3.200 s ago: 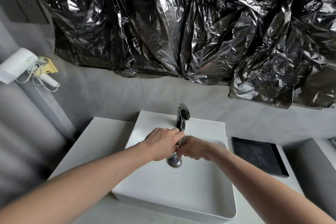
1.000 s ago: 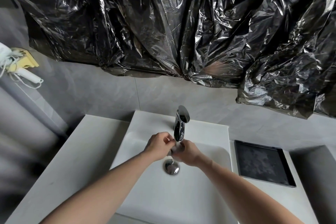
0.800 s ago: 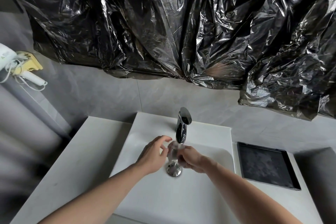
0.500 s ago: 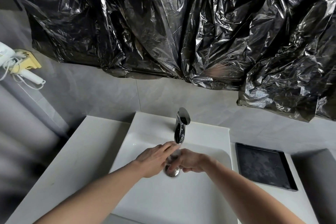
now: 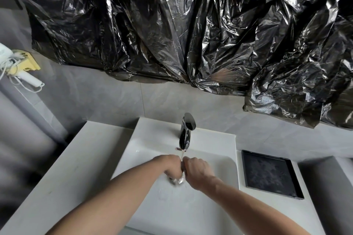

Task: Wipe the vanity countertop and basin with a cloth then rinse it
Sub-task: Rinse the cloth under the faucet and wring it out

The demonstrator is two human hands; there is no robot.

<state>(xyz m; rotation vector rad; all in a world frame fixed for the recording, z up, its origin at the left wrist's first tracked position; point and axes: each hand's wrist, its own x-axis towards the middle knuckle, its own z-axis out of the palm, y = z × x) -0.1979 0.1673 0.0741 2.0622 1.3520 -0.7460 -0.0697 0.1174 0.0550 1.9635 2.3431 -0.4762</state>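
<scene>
Cloth not clearly made out: only a small pale wet lump [image 5: 179,181] is seen at frame centre, below and between the two fists, low in the basin [image 5: 219,164]; whether it is the cloth or the drain fitting cannot be told. Left hand [image 5: 170,166] and right hand [image 5: 196,168] are held knuckle to knuckle, both curled closed, directly under the faucet [image 5: 186,133]; what is gripped inside them cannot be told. A thin water stream [image 5: 182,155] is seen dropping from the spout onto the gap between the hands. Basin is set on the white countertop [image 5: 63,177], which is seen bare at lower left. A black square tray [image 5: 271,173] is placed on the counter just right of the basin. Grey wall tile [image 5: 114,99] is seen behind. Crumpled black plastic sheeting [image 5: 172,25] is hung across the whole upper frame. A white hair dryer on a yellow mount [image 5: 24,66] is fixed at the left edge.
</scene>
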